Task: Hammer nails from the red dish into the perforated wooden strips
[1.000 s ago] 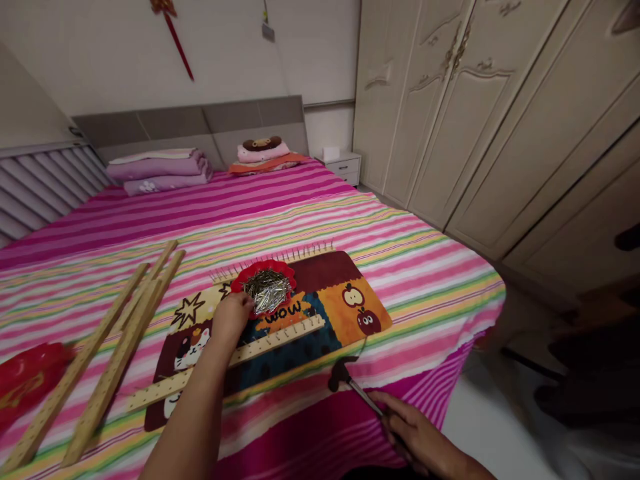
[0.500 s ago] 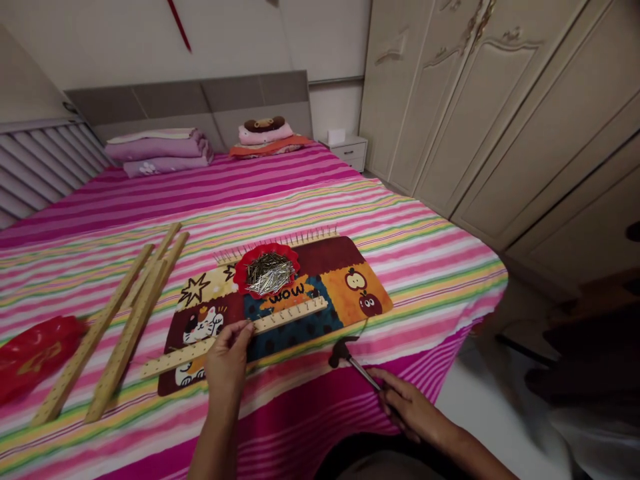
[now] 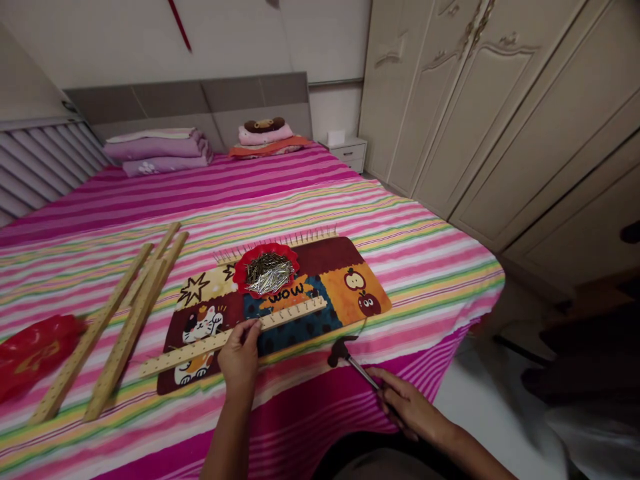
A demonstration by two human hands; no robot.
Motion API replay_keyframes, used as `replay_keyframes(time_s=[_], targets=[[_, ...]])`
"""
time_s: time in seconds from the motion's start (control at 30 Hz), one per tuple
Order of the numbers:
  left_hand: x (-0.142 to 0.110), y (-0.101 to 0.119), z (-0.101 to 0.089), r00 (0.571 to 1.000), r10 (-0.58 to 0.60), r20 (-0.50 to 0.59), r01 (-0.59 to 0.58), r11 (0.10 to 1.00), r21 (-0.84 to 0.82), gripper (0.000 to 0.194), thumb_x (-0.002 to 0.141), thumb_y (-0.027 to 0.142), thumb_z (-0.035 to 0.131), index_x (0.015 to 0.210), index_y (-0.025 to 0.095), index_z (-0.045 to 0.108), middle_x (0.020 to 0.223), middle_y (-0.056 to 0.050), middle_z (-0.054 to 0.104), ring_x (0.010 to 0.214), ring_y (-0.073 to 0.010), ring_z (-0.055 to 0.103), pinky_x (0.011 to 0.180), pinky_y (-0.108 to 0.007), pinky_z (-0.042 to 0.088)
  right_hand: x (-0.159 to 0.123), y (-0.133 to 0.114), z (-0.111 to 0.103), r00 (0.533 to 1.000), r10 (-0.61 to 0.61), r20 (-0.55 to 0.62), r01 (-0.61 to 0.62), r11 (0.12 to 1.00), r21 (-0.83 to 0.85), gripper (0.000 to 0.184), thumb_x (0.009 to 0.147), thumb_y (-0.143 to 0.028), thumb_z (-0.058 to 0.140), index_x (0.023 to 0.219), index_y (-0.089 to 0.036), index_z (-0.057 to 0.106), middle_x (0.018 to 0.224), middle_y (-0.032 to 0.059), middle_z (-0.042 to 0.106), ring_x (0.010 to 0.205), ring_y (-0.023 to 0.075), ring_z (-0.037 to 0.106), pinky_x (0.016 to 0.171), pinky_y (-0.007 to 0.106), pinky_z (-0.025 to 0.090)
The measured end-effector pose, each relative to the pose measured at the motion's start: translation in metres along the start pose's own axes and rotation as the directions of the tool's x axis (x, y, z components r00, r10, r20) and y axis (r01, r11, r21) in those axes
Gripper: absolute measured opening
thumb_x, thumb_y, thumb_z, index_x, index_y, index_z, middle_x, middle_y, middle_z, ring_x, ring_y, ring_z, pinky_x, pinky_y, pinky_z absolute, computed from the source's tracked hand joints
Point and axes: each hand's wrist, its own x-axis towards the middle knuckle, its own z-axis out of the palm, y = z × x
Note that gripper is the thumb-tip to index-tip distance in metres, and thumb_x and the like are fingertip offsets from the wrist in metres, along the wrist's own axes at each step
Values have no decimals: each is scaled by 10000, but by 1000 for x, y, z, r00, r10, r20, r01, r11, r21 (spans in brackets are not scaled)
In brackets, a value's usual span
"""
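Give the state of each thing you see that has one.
Hammer, held in right hand
Front strip, lying across mat, partly nailed
Left hand, fingers closed at front strip, anything held indistinct
Bowl, filled with nails
Back strip, lined with upright nails
Red dish, resting on bed
Wardrobe doors, shut
Drawers, shut
Blankets, folded

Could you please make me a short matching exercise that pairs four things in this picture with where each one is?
Column one:
1. Hammer
2. Loose nails
3. Left hand
4. Folded purple bedding

Column two:
A. At the wooden strip nearer the person
B. On the bed, close to the headboard
C. In the person's right hand
D. In the red bowl on the patterned mat

Right pairs: 1-C, 2-D, 3-A, 4-B
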Motion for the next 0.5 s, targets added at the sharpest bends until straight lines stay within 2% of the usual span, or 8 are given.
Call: replay_keyframes(time_s=[0.13, 0.27, 0.37, 0.5], targets=[[-3, 3, 2, 993, 121, 14, -122, 992, 42, 255, 693, 452, 573, 772, 235, 682, 761, 0, 699, 728, -174, 622, 726, -290, 476, -7, -7, 5, 1000, -6, 12, 7, 1000, -23, 564, 765, -409, 450, 1281, -187, 490, 502, -95, 367, 333, 65, 287, 309, 154, 163], [-6, 3, 5, 982, 189, 14, -190, 979, 70, 248, 713, 442, 549, 759, 231, 670, 739, -6, 691, 678, -168, 615, 660, -272, 475, -19, -34, 16, 996, -74, 51, 76, 996, -50, 552, 805, -361, 429, 1327, -184, 458, 559, -67, 415, 383, 76, 331, 348, 180, 221], [-6, 2, 5, 980, 200, -6, -199, 977, 71, 244, 715, 436, 539, 757, 230, 665, 721, -6, 690, 661, -167, 615, 646, -268, 475, -21, -66, 27, 966, -236, 106, 248, 962, -118, 505, 839, -311, 423, 1326, -183, 469, 569, -63, 410, 456, 90, 359, 427, 202, 287], [-7, 3, 5, 982, 189, 4, -189, 980, 63, 231, 704, 413, 544, 755, 224, 665, 724, -14, 692, 655, -167, 617, 645, -268, 476, -11, -109, 47, 868, -471, 157, 497, 824, -274, 435, 885, -233, 400, 1312, -205, 481, 598, -55, 456, 513, 103, 404, 510, 217, 365]])
